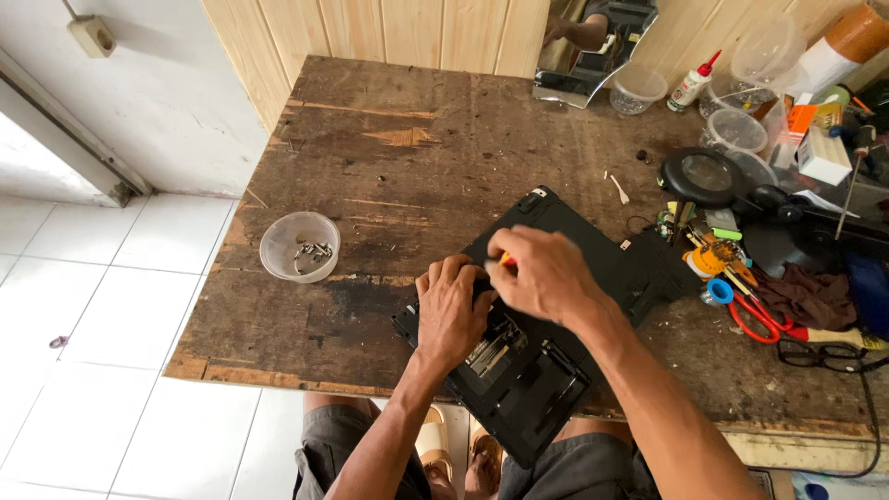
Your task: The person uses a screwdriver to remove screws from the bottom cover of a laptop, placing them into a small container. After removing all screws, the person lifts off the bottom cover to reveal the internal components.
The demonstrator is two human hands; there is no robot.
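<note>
A black laptop base (556,231) lies upside down and askew on a worn wooden table (407,148), its near corner hanging over the front edge. My left hand (451,310) presses flat on its open inner part. My right hand (542,273) is closed around a small screwdriver with an orange-red handle (506,260), its tip hidden under the fingers. Both hands touch over the middle of the laptop.
A clear plastic cup with several screws (299,246) stands at the table's left. At the right lie a black magnifier lamp (708,176), red-handled scissors (755,315), glasses (820,352), a glue bottle (693,85), plastic tubs and a mirror (593,56).
</note>
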